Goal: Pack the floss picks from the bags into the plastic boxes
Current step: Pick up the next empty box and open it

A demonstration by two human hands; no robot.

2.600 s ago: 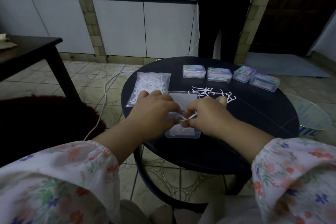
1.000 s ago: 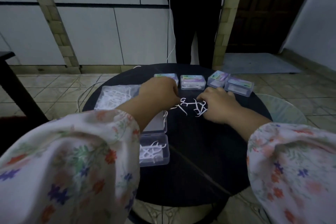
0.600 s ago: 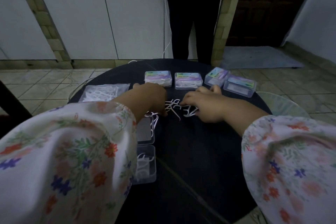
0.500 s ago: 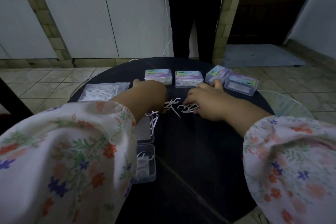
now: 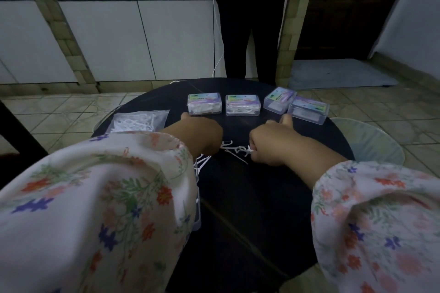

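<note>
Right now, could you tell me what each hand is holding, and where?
Both the left hand and right hand grip loose floss picks; which part is hidden.

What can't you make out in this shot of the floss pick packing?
Head view:
- Open plastic box: only a sliver shows past the left sleeve, so its fill is unknown.
- Left hand: fingertips curl under, hiding which loose floss picks it holds.
- Right hand: pinches picks; count hidden.
- Four closed boxes: label print too small.
- Bag of picks: near end hidden by the sleeve.
</note>
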